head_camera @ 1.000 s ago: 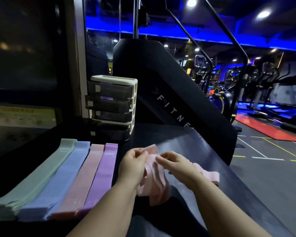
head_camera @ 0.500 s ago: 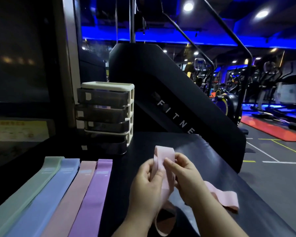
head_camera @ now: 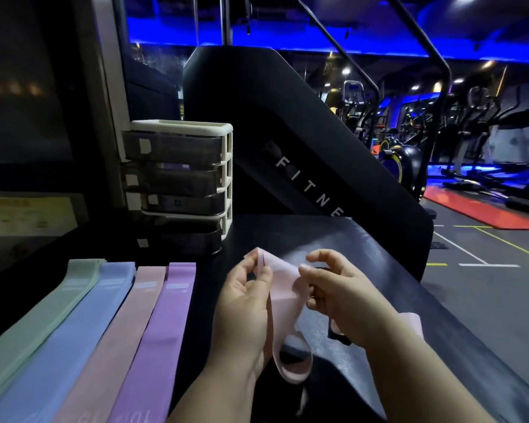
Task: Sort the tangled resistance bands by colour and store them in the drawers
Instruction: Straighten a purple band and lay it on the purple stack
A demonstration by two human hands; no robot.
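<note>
A pale pink resistance band (head_camera: 283, 282) is held up over the black table (head_camera: 333, 239). My left hand (head_camera: 242, 306) pinches its top fold and my right hand (head_camera: 333, 294) pinches its right edge; its lower loop hangs below my hands. Another pink band (head_camera: 411, 326) lies on the table behind my right wrist. Four flat stacks lie side by side at the left: green bands (head_camera: 43, 315), blue bands (head_camera: 83, 319), pink bands (head_camera: 119, 325) and purple bands (head_camera: 162, 325). The white drawer unit (head_camera: 180, 181) with dark drawers stands at the back.
A large black fitness machine (head_camera: 287, 148) rises right behind the table. A dark wall panel and pillar (head_camera: 104, 87) close off the left side. To the right the table edge drops to the gym floor (head_camera: 486, 285) with more machines beyond.
My hands have drawn apart, spreading the pink band wider between them, where half a second ago they held it folded upright. The view has tilted down a little.
</note>
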